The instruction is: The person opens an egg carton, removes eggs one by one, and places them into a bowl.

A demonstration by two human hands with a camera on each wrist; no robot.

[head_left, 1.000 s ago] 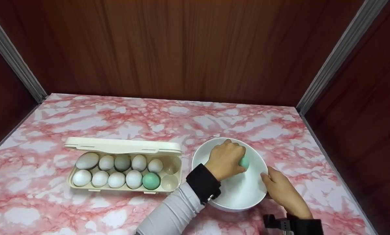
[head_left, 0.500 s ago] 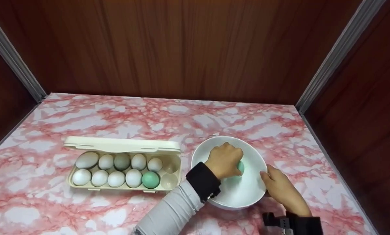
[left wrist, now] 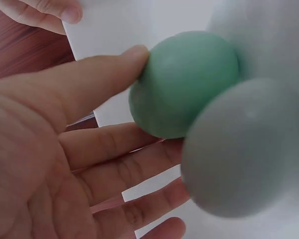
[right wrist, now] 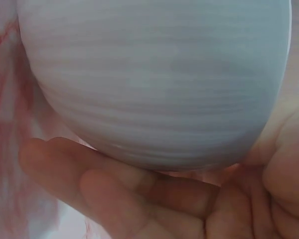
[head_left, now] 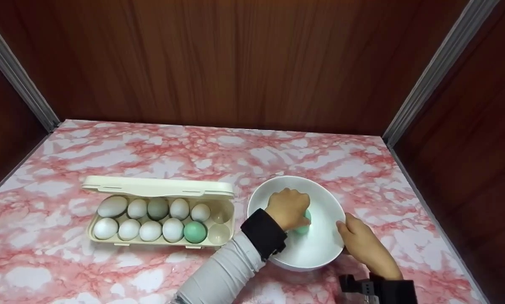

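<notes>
My left hand reaches down into a white bowl and holds a green egg low against the bowl's bottom. In the left wrist view, my thumb and fingers pinch the green egg, which lies beside a pale grey egg. My right hand grips the bowl at its right side, thumb at the rim. The right wrist view shows its fingers curled under the bowl's outer wall.
An open cream egg carton lies left of the bowl with several pale eggs and one green egg; its two right-hand cups hold nothing. Wooden walls enclose the pink marbled tabletop.
My left hand has lowered the green egg deeper into the bowl, toward its middle. The right hand has stayed on the bowl.
</notes>
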